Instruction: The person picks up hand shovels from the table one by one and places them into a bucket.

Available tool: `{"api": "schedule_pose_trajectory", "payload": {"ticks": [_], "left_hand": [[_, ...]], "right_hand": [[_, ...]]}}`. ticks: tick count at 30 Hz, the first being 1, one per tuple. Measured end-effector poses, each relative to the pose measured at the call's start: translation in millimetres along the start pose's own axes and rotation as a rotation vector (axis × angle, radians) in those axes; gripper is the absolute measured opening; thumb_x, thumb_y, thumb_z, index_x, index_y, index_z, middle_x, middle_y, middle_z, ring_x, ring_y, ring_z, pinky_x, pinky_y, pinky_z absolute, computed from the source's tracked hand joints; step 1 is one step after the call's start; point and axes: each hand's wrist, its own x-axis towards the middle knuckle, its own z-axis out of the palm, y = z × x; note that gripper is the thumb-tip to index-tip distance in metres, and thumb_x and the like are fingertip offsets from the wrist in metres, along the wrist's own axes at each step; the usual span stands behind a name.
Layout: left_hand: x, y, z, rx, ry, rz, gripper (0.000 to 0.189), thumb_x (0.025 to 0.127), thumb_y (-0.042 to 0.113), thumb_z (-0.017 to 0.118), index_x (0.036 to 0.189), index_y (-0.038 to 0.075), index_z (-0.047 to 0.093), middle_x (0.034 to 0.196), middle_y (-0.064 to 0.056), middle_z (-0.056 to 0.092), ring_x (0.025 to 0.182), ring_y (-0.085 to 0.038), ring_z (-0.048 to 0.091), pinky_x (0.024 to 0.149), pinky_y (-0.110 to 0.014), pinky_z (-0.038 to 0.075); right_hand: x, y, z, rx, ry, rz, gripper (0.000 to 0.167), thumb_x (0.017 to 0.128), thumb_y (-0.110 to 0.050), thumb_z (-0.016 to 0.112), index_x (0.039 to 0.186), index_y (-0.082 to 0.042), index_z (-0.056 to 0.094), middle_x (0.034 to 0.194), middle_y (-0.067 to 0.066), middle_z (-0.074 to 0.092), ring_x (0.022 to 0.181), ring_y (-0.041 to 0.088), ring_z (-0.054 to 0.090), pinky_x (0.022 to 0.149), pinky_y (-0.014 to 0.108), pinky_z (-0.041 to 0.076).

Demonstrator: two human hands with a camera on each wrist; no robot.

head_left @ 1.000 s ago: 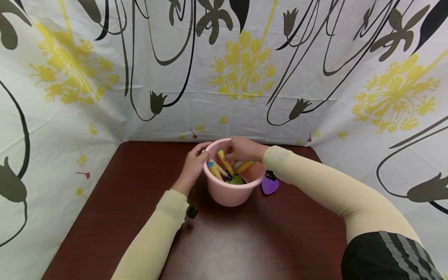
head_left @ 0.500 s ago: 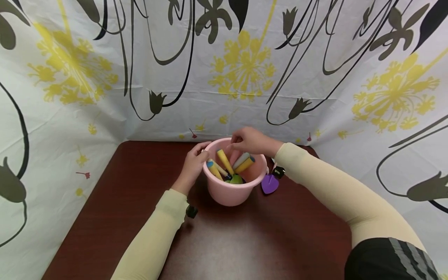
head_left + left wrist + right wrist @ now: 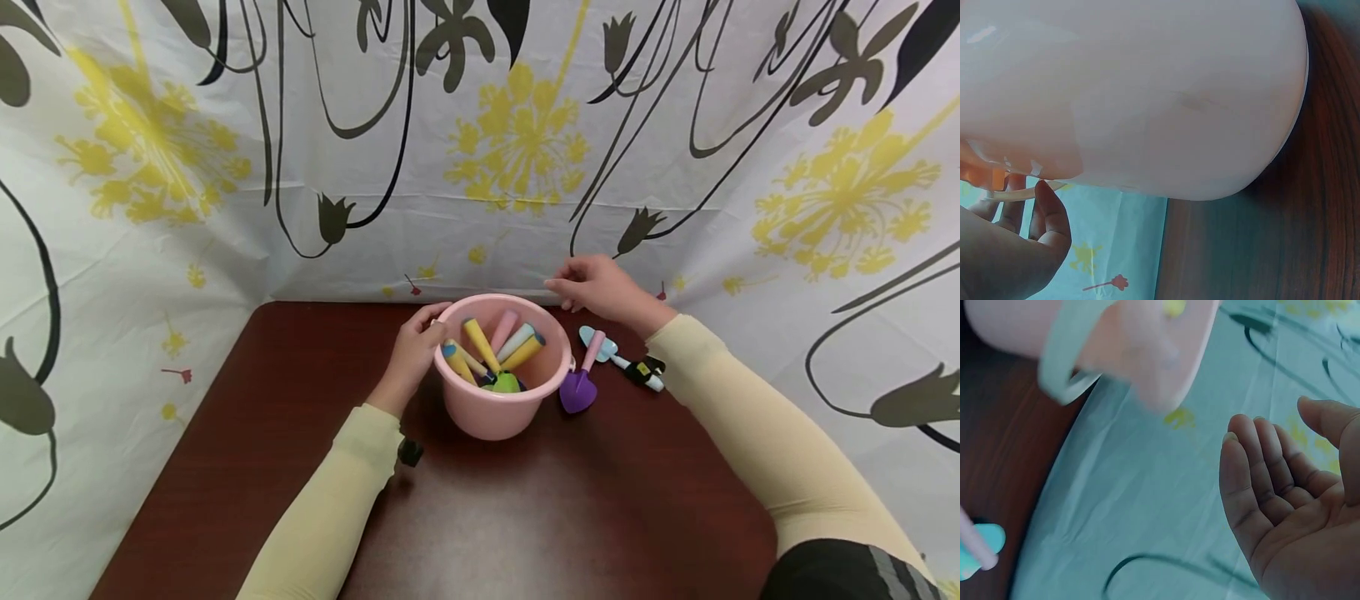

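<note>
A pink bucket [image 3: 491, 417] stands upright on the table, several toy garden tools inside it. Yellow handles [image 3: 480, 343], a pink handle [image 3: 503, 330] and a pale blue handle [image 3: 516, 341] point upward from it. My left hand [image 3: 412, 354] grips the bucket's left side at the rim; in the left wrist view its fingers bend round the pale bail handle [image 3: 1016, 195]. Beyond the bucket's right rim my right hand [image 3: 606, 292] hangs in the air. It holds nothing, and the right wrist view shows its bare palm and relaxed fingers [image 3: 1238, 481].
Right of the bucket lie a purple trowel [image 3: 577, 392] with a pink handle and a light blue trowel [image 3: 597, 343] with a white handle. A patterned cloth [image 3: 420, 167] hangs behind the dark wooden table [image 3: 322, 375].
My right hand has come up out of the bucket and moved right, past the rim. The pink and pale blue handles inside now show fully. My left hand stays at the rim.
</note>
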Motion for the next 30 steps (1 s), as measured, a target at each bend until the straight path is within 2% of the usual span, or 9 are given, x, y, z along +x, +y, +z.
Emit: {"api": "schedule_pose_trajectory", "payload": {"ticks": [7, 12, 14, 18, 23, 30], "left_hand": [[-1.4, 0.8, 0.1, -0.009, -0.001, 0.005, 0.040, 0.106, 0.025, 0.063, 0.145, 0.023, 0.072, 0.145, -0.004, 0.066, 0.123, -0.026, 0.064, 0.107, -0.045, 0.055], [-1.8, 1.0, 0.8, -0.007, -0.007, 0.006, 0.040, 0.106, 0.025, 0.063, 0.145, 0.024, 0.072, 0.146, -0.003, 0.066, 0.125, -0.025, 0.064, 0.108, -0.045, 0.055], [-1.8, 0.8, 0.8, -0.005, -0.006, 0.007, 0.040, 0.106, 0.026, 0.063, 0.145, 0.024, 0.072, 0.146, -0.003, 0.066, 0.125, -0.025, 0.064, 0.108, -0.045, 0.055], [-1.4, 0.0, 0.2, -0.008, -0.005, 0.010, 0.040, 0.106, 0.025, 0.063, 0.145, 0.023, 0.072, 0.146, -0.004, 0.067, 0.125, -0.026, 0.065, 0.108, -0.045, 0.055], [-0.7, -1.1, 0.3, -0.011, -0.004, 0.009, 0.039, 0.106, 0.024, 0.064, 0.144, 0.022, 0.073, 0.146, -0.004, 0.067, 0.125, -0.026, 0.066, 0.108, -0.045, 0.056], [-1.6, 0.7, 0.5, -0.010, 0.002, 0.009, 0.040, 0.106, 0.025, 0.063, 0.145, 0.023, 0.072, 0.146, -0.003, 0.067, 0.126, -0.026, 0.065, 0.109, -0.046, 0.055]], "right_hand": [[-18.1, 58, -13, 0.050, 0.090, 0.105, 0.041, 0.110, -0.039, 0.070, 0.118, 0.002, 0.073, 0.101, 0.017, 0.076, 0.096, 0.036, 0.075, 0.078, 0.032, 0.064], [-37.8, 103, -17, 0.067, 0.135, 0.167, 0.041, 0.111, -0.035, 0.069, 0.119, 0.005, 0.071, 0.105, 0.019, 0.075, 0.092, 0.030, 0.076, 0.076, 0.031, 0.064], [-45.7, 118, -19, 0.041, 0.137, 0.189, 0.043, 0.111, -0.037, 0.068, 0.120, 0.005, 0.071, 0.106, 0.017, 0.075, 0.093, 0.029, 0.075, 0.077, 0.033, 0.064], [-59.3, 143, -19, -0.058, 0.133, 0.221, 0.047, 0.111, -0.041, 0.068, 0.121, 0.004, 0.072, 0.103, 0.018, 0.076, 0.094, 0.037, 0.075, 0.077, 0.037, 0.063], [-71.5, 171, -16, -0.163, 0.131, 0.250, 0.048, 0.111, -0.041, 0.068, 0.124, 0.005, 0.072, 0.097, 0.018, 0.076, 0.087, 0.034, 0.073, 0.072, 0.038, 0.058], [-81.0, 197, -9, -0.207, 0.155, 0.278, 0.049, 0.108, -0.044, 0.071, 0.117, 0.004, 0.073, 0.110, 0.021, 0.074, 0.092, 0.031, 0.066, 0.076, 0.039, 0.055]]}}
